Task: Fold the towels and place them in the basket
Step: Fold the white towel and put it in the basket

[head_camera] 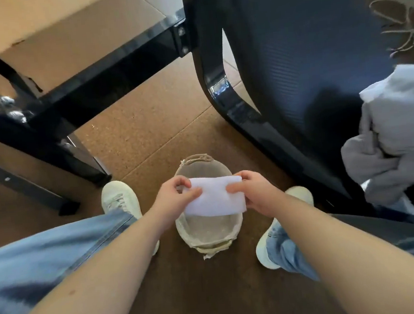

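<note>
A small white towel (214, 196), folded into a flat rectangle, hangs over the open top of a round beige basket (209, 236) that stands on the floor between my feet. My left hand (177, 197) pinches the towel's left edge and my right hand (251, 193) pinches its right edge. The towel hides the middle of the basket; the part of the inside that shows holds nothing. A heap of unfolded white and grey towels (398, 135) lies on the dark chair seat at the right.
A dark mesh chair (293, 67) stands to the right of the basket. Black table legs and a crossbar (73, 93) run across the upper left. My white shoes (120, 198) flank the basket on the brown cork floor (143, 137).
</note>
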